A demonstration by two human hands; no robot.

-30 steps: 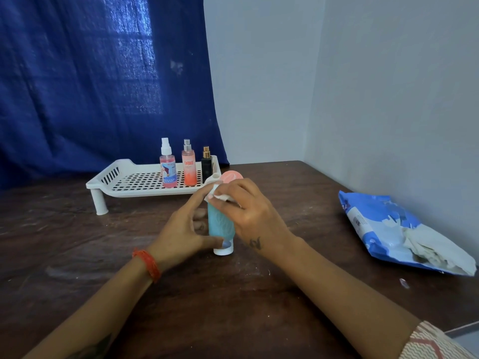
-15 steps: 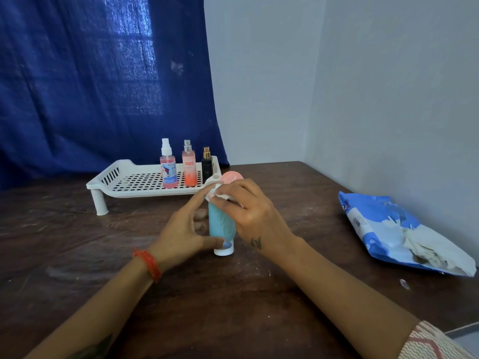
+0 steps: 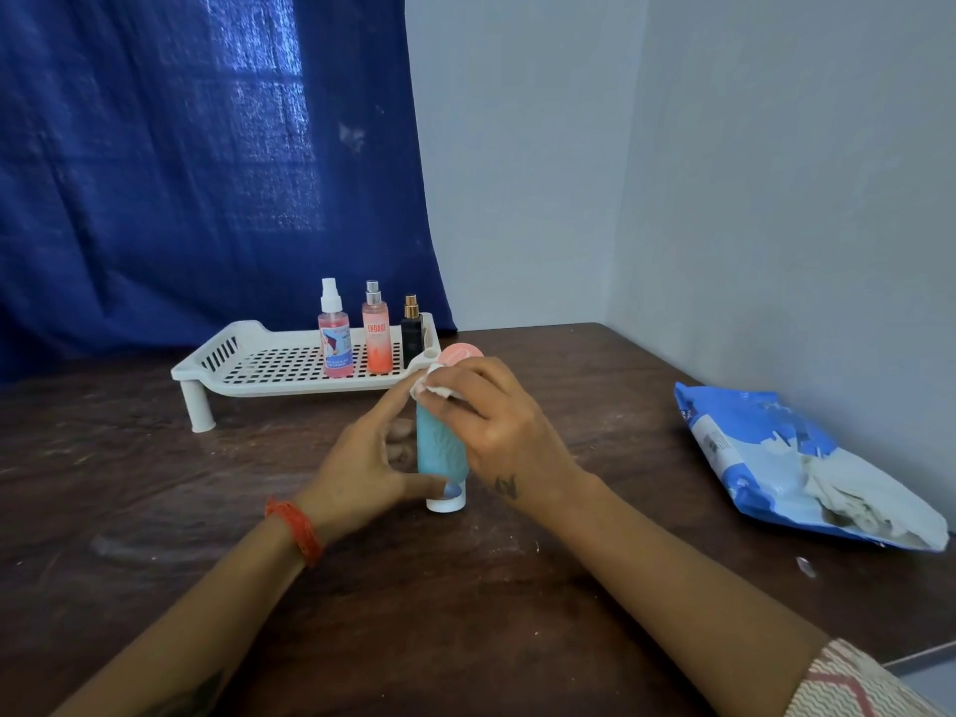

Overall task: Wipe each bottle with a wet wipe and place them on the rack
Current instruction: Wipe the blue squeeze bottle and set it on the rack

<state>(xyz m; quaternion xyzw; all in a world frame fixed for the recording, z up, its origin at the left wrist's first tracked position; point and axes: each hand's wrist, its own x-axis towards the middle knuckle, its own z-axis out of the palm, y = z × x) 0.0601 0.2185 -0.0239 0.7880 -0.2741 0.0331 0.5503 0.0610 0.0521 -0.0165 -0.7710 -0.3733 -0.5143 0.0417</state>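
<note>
A teal bottle point(image 3: 438, 447) with a pink top and white base stands upright on the dark wooden table point(image 3: 465, 587). My left hand point(image 3: 362, 465) holds it low down, thumb on the white base and fingers behind. My right hand point(image 3: 499, 432) pinches a white wet wipe point(image 3: 432, 388) against the bottle's upper part. Behind them a white perforated rack point(image 3: 269, 362) carries three upright bottles at its right end: a pink spray bottle point(image 3: 334, 338), an orange one point(image 3: 376, 336) and a small black one point(image 3: 412, 331).
A blue and white wet wipe pack point(image 3: 786, 468) lies at the right of the table beside the grey wall. A blue curtain point(image 3: 181, 173) hangs behind the rack. A small white scrap point(image 3: 805, 566) lies in front of the pack.
Almost nothing moved. My right hand with the wipe has shifted very slightly on the upper part of the teal bottle. My left hand keeps the same hold.
</note>
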